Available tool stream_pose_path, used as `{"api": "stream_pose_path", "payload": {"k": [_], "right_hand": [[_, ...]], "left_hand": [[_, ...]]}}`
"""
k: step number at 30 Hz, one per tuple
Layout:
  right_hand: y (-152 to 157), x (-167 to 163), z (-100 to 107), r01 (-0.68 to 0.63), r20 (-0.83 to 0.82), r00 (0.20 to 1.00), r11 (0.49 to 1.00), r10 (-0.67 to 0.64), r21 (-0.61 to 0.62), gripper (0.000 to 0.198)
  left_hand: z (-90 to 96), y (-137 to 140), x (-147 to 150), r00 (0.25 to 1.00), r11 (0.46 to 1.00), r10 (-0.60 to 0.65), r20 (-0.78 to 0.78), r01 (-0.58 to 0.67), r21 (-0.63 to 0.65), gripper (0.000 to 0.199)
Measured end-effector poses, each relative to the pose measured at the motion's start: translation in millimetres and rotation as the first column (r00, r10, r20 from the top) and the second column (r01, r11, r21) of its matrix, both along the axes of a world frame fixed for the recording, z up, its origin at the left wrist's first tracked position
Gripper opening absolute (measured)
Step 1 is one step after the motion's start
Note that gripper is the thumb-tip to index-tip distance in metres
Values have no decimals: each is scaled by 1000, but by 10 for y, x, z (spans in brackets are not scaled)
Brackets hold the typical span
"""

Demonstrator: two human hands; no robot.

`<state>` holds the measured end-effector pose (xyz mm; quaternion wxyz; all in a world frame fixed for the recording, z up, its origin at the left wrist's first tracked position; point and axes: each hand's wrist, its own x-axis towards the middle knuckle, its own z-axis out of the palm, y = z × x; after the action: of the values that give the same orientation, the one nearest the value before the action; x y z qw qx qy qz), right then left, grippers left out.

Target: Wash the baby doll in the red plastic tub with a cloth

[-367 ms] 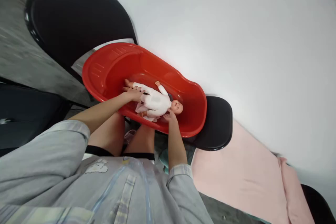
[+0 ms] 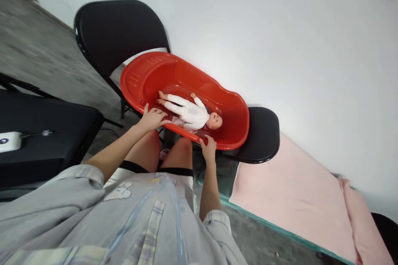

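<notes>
The left hand rests on the near rim of a red plastic tub, fingers spread and flat rather than clenched around anything, while the right hand grips the same rim further along, fingers curled over its edge. Inside the tub a doll in a white suit lies on its back, its head towards the right hand and its feet towards the far end, touched by neither hand. The tub sits across two black chairs, against a white wall, with a pink mat spread to the right.
</notes>
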<state>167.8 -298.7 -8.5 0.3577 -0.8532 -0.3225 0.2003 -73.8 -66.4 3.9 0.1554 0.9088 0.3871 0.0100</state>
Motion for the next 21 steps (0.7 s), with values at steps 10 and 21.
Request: {"api": "stream_pose_path", "payload": {"k": [10,21], "right_hand": [[-7,-175,-259,-53,473,870,981,138,-187,45],[65,-174,-281,-55,468,873,982,135,-181,48]], "left_hand": [[-206,209,-55,985,989,-146,88,147,0,49],[-155,310,-8,987,988,-152,43,153,-36,56]]}}
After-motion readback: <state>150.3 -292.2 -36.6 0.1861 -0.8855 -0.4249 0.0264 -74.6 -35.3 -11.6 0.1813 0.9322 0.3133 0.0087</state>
